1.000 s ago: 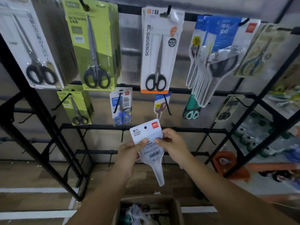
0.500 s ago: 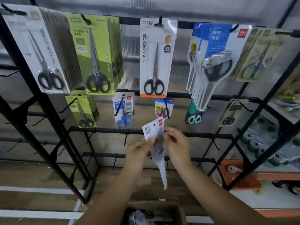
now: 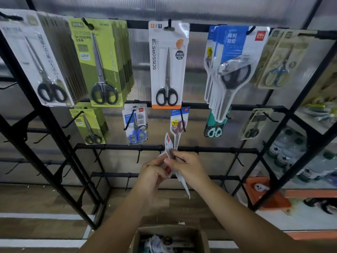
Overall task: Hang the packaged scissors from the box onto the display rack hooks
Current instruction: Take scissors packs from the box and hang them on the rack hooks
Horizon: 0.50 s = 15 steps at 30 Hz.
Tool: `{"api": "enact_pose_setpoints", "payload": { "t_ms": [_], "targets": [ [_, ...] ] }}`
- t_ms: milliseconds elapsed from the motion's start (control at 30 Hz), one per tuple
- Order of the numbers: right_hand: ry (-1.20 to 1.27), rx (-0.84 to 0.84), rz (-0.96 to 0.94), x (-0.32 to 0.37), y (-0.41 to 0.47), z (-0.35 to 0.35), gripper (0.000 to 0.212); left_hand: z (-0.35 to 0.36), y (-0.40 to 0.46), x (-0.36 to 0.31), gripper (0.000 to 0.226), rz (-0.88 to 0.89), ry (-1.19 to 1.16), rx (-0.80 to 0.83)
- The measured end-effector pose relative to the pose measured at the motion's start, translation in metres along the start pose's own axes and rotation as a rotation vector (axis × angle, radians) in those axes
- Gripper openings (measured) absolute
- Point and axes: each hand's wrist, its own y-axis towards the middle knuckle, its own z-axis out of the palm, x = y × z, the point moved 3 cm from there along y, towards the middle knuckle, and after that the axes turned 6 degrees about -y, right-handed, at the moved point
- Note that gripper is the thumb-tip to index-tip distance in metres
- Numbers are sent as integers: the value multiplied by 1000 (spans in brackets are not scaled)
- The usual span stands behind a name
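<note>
Both hands hold one white packaged pair of scissors edge-on in front of the black display rack. My left hand pinches its left side and my right hand grips its right side; the pack's pointed tip hangs down below my right wrist. Its top sits just under a hook that carries a similar pack with red-handled scissors. A cardboard box with more packs stands on the floor below my arms.
Many scissors packs hang on the upper rows: green, white, blue-and-white and blue-handled. Bare hooks line the lower bars. An orange item and bottles sit at the right.
The pack has turned from facing me to edge-on and risen toward the hook with the red-handled scissors. Both hands moved up with it, and the view tilted slightly upward.
</note>
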Motion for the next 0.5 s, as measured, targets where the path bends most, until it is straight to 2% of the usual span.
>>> {"api": "enact_pose_setpoints", "payload": {
  "t_ms": [67,133,233,333,367,500],
  "targets": [
    [-66,-15,-3,1,2,-4,23,0,1,-2,49,-26,-41,-37],
    [-162,-57,-23,3,7,-9,29,-4,1,1,27,-87,-93,-142],
    [-300,-147,-15,4,16,-22,26,-13,3,5,34,-147,-104,-243],
    [-285,-302,-27,2,27,-41,19,-19,0,7,36,-137,-137,-240],
    [-271,-348,-41,4,29,-46,20,-20,-2,8,35,-135,-141,-235],
    [-146,-399,-68,7,34,-58,51,-25,-3,8,33,-127,-130,-245]
  ]
}}
